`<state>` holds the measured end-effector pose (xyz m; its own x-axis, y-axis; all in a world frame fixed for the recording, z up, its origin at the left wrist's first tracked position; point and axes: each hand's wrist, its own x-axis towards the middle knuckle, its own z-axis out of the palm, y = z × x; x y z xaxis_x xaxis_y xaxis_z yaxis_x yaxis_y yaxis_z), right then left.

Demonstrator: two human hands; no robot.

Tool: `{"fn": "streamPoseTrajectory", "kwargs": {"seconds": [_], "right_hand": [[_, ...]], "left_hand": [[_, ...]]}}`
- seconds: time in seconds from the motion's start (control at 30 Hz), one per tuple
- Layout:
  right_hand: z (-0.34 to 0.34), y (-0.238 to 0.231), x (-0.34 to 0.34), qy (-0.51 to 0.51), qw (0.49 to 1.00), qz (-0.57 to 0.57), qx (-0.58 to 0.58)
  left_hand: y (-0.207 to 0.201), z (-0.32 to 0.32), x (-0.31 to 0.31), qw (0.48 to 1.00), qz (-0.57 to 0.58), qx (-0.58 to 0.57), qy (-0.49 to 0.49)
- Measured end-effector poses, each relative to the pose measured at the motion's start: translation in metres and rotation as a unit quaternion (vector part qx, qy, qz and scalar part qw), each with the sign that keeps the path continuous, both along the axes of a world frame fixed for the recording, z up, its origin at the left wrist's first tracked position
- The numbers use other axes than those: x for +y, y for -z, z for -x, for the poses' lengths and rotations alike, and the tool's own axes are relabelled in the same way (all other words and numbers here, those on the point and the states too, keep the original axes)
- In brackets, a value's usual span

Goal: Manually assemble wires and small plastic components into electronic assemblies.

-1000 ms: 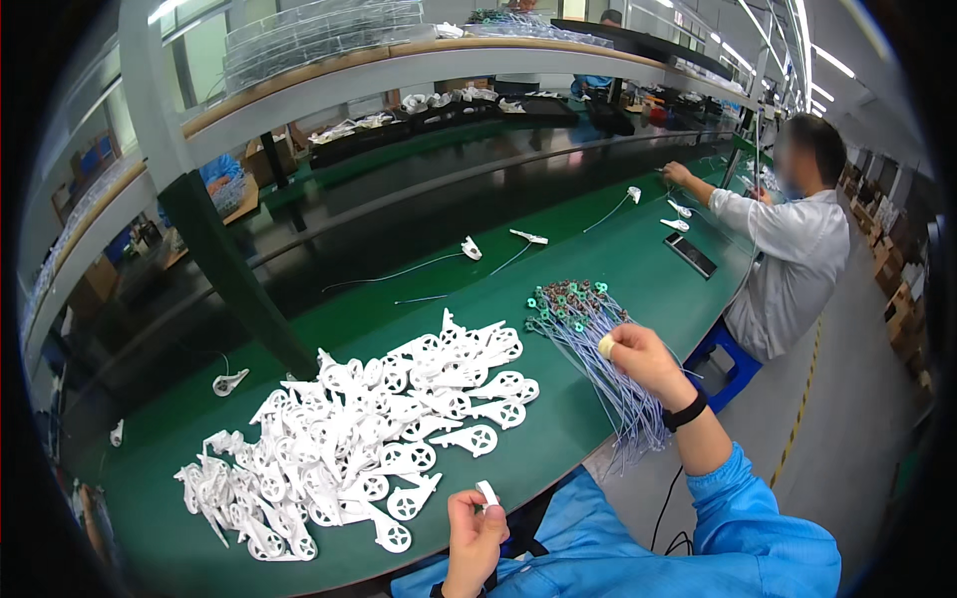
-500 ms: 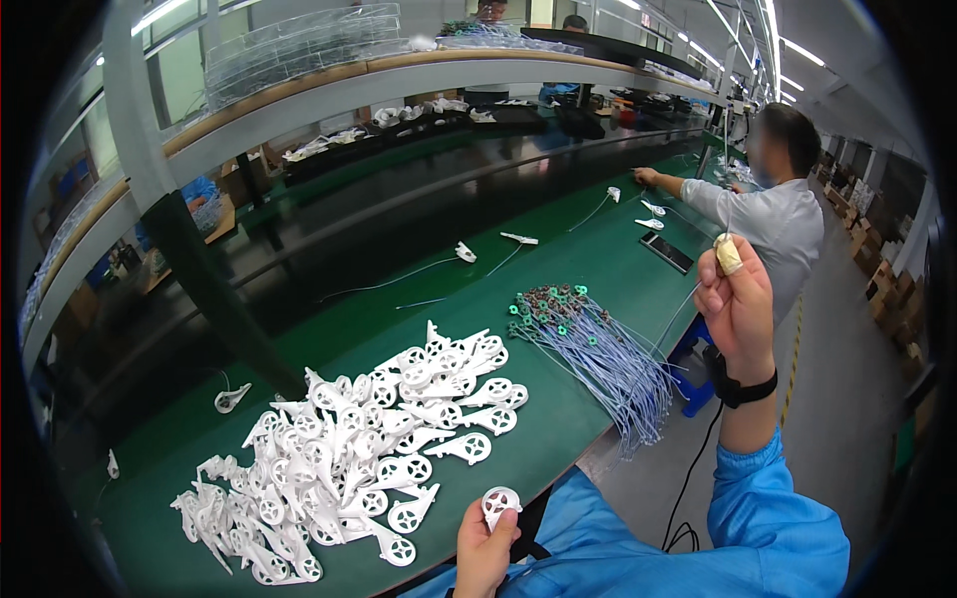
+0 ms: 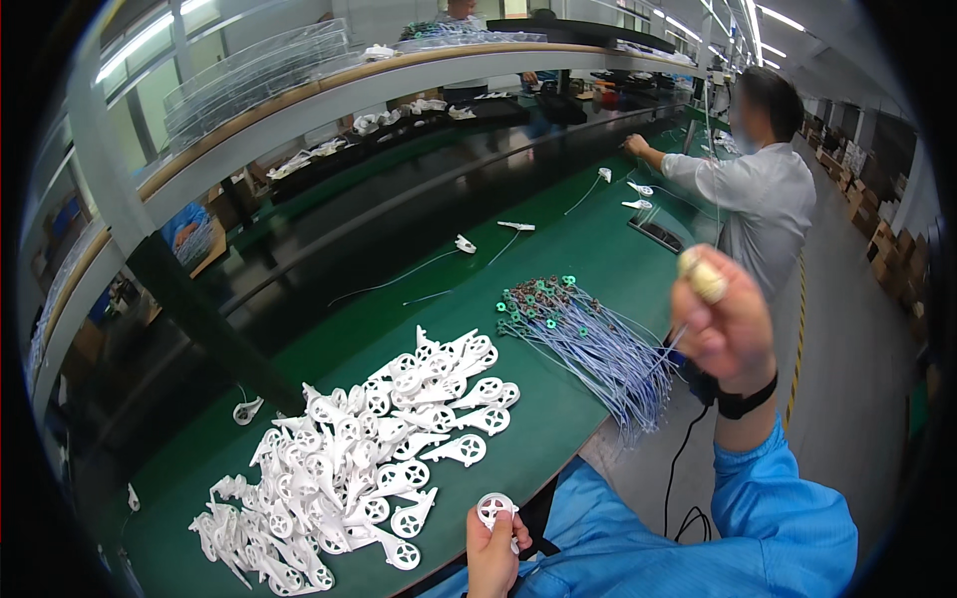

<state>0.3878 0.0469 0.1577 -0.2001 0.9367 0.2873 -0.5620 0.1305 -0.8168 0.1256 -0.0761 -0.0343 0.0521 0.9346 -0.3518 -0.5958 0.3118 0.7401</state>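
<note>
The left hand (image 3: 491, 558) pinches a white spoked part (image 3: 495, 508), but I cannot tell if the blurred right hand (image 3: 728, 321) pinches anything.

White plastic part (image 3: 495, 506), round spoked end up, in left fingers (image 3: 477, 529), lower rim partly hidden.

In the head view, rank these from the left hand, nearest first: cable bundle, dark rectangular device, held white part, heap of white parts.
1. Held white part: in the left hand.
2. Heap of white parts: to its left.
3. Cable bundle: farther, rightward.
4. Dark rectangular device: beyond the bundle.
</note>
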Motion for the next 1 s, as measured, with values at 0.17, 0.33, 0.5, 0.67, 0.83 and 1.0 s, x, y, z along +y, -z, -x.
{"fn": "streamPoseTrajectory", "kwargs": {"seconds": [0.17, 0.33, 0.5, 0.67, 0.83, 1.0], "right_hand": [[0.001, 0.033, 0.01, -0.005, 0.997, 0.058, -0.045], [-0.005, 0.066, 0.005, 0.012, 0.991, 0.134, -0.018], [-0.026, 0.064, -0.004, 0.056, 0.991, 0.12, 0.014], [-0.067, 0.066, -0.02, 0.078, 0.988, 0.113, 0.073], [-0.105, 0.08, -0.026, 0.115, 0.982, 0.119, 0.089], [-0.144, 0.097, -0.029, 0.16, 0.973, 0.117, 0.121]], "left_hand": [[0.002, -0.016, 0.004, 1.0, 0.014, 0.016, 0.005], [0.048, -0.032, 0.008, 0.993, 0.003, 0.034, 0.112], [0.05, -0.069, 0.028, 0.969, -0.039, 0.15, 0.193], [0.066, -0.134, 0.053, 0.918, -0.223, 0.321, 0.068], [0.048, -0.152, 0.066, 0.976, -0.036, 0.115, 0.18], [0.016, -0.114, 0.065, 0.993, -0.054, 0.103, 0.037]]}}
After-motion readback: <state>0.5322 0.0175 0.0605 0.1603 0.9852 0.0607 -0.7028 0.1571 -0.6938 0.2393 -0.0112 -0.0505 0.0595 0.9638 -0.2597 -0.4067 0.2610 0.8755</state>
